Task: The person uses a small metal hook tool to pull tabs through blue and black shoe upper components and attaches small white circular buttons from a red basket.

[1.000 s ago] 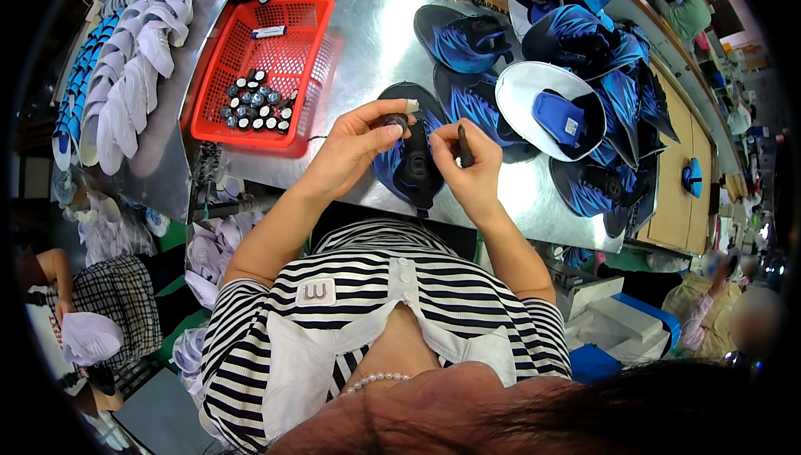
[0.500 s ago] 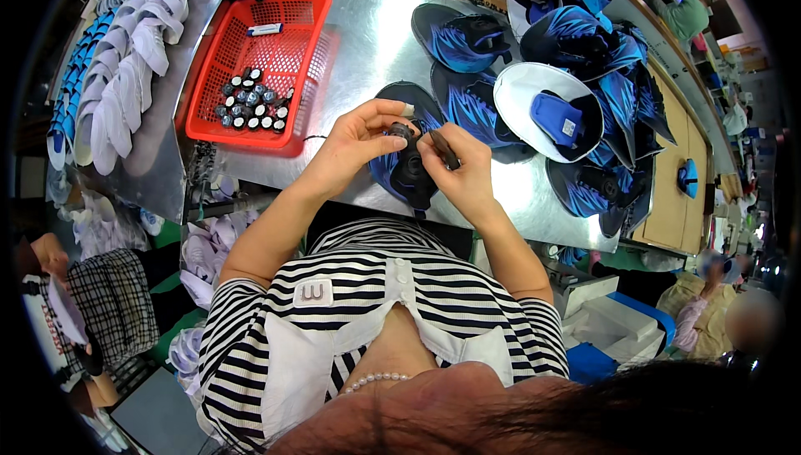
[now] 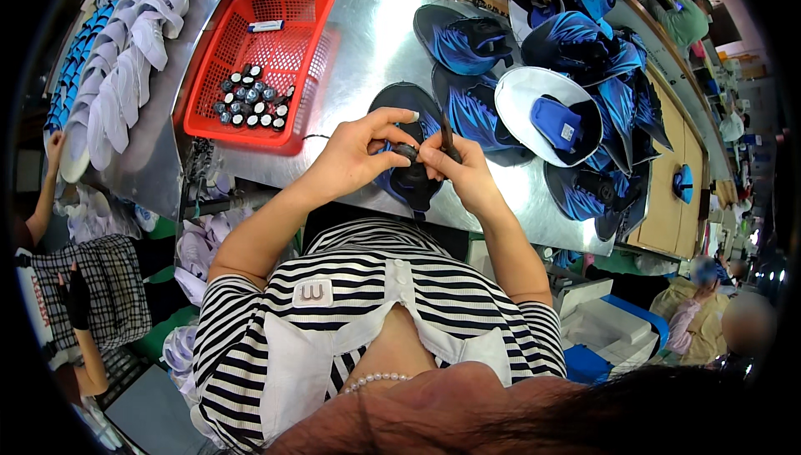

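Observation:
A black and blue shoe upper lies on the metal table in front of me, its middle partly covered by my hands. Between thumb and fingertips, my left hand pinches a small dark round dial just above the upper. My right hand is closed around a slim dark pen-shaped tool, which stands nearly upright. The right fingertips meet the dial's side, and whatever they pinch there is too small to make out.
A red basket at left holds several black-and-white round dials and a blue-white tube. Blue-black uppers and a white upper crowd the right side. White uppers line the far left, near another person's arm.
Both hands have come closer together, the right fingertips now at the dial. The pen-shaped tool has swung more upright. At far left, another person's arm now reaches up to the white uppers.

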`<state>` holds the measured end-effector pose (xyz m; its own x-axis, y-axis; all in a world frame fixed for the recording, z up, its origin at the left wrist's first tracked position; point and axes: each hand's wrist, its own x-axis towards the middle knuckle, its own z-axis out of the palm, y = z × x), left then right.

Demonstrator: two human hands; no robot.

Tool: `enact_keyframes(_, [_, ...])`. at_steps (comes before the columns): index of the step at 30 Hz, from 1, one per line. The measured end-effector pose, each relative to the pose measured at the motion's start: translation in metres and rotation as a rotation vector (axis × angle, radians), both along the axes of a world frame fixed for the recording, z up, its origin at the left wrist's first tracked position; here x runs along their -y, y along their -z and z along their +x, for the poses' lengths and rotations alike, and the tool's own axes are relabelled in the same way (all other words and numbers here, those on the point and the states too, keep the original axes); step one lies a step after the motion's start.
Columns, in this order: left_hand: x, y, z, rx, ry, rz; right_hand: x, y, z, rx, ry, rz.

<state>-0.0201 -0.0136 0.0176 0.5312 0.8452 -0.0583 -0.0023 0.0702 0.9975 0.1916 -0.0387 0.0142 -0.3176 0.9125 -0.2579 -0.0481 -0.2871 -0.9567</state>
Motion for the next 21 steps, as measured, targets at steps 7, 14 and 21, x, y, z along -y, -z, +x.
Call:
enact_keyframes(7, [0.006,0.0,0.005,-0.121,-0.038,0.234,0.002,-0.003,-0.001,0.064,0.036,0.095])
enact_keyframes(14, [0.005,-0.004,0.005,-0.222,-0.045,0.272,0.002,0.004,-0.008,0.43,0.025,0.623])
enact_keyframes(21, [0.017,0.015,-0.007,-0.515,0.013,1.126,-0.027,0.022,-0.005,-0.349,0.373,-0.04])
